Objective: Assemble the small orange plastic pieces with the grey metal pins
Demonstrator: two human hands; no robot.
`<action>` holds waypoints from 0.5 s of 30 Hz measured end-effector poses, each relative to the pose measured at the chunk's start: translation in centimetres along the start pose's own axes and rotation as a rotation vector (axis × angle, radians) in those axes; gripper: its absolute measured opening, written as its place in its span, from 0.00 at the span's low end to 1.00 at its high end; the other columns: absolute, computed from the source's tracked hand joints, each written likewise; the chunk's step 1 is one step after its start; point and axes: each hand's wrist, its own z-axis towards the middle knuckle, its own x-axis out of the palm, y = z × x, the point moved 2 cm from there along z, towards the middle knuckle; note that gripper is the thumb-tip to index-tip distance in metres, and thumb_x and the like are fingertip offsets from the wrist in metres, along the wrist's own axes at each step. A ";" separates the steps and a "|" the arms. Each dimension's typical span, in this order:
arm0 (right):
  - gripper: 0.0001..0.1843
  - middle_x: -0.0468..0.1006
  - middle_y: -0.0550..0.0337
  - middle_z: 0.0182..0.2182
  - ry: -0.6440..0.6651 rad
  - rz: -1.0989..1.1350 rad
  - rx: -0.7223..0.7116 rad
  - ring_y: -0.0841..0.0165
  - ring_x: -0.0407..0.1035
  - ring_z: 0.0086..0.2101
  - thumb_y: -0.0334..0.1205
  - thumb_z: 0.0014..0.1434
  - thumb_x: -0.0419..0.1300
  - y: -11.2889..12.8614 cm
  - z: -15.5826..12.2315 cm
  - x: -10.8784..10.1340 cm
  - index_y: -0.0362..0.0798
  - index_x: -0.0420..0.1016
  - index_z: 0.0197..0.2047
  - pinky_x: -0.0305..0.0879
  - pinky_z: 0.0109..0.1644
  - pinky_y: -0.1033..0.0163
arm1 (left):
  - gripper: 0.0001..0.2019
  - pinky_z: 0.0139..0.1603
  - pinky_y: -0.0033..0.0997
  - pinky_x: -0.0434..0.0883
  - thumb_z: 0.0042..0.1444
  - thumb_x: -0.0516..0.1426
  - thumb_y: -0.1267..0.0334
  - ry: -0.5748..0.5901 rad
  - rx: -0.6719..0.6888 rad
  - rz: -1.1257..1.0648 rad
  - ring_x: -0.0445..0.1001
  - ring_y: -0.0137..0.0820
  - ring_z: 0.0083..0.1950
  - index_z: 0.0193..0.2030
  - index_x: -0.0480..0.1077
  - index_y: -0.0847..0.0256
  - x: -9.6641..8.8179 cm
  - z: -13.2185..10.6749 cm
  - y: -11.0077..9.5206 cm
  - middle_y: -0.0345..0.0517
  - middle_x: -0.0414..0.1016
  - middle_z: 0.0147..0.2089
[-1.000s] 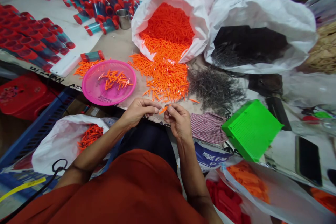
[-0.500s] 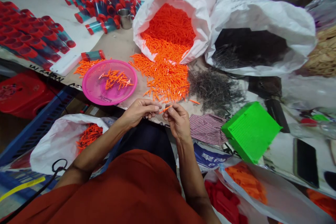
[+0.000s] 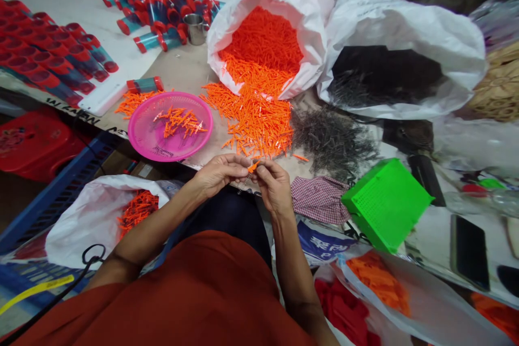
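Observation:
Close together at the table's front edge, my left hand (image 3: 221, 173) and my right hand (image 3: 275, 184) both pinch a small orange plastic piece (image 3: 253, 167). Its exact kind is too small to tell. Just beyond my fingers spreads a pile of similar orange pieces (image 3: 259, 124), spilling from a white sack (image 3: 312, 16). To its right lies a heap of thin dark pieces (image 3: 332, 140), in front of a second white sack (image 3: 458, 38). A pink basket (image 3: 140, 143) left of the pile holds some orange pieces with thin dark parts among them.
Red-capped clear tubes (image 3: 48, 59) fill the far left, near a metal cup (image 3: 195, 30). On the right are a checked cloth (image 3: 318, 200), a green basket (image 3: 387, 200) and a phone (image 3: 470, 251). Below left, an open white bag (image 3: 81, 221) holds orange pieces.
The fingers of my left hand have closed in on the orange piece, which now sits between both hands at a steeper tilt. The piles and baskets look the same.

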 end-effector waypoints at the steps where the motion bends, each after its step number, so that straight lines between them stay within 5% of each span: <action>1: 0.07 0.72 0.67 0.23 -0.009 0.002 -0.006 0.77 0.64 0.23 0.39 0.45 0.66 0.0 0.0 0.0 0.49 0.77 0.30 0.62 0.28 0.68 | 0.11 0.28 0.23 0.66 0.36 0.65 0.74 -0.008 0.007 -0.014 0.69 0.22 0.23 0.30 0.73 0.68 0.0 0.0 0.0 0.42 0.73 0.23; 15: 0.14 0.76 0.65 0.27 -0.071 -0.139 -0.090 0.74 0.68 0.25 0.34 0.44 0.67 -0.4 -1.7 1.0 0.50 0.75 0.37 0.68 0.30 0.67 | 0.11 0.28 0.24 0.68 0.33 0.66 0.74 -0.131 0.111 -0.098 0.70 0.23 0.23 0.28 0.74 0.67 -0.2 0.4 0.1 0.43 0.75 0.24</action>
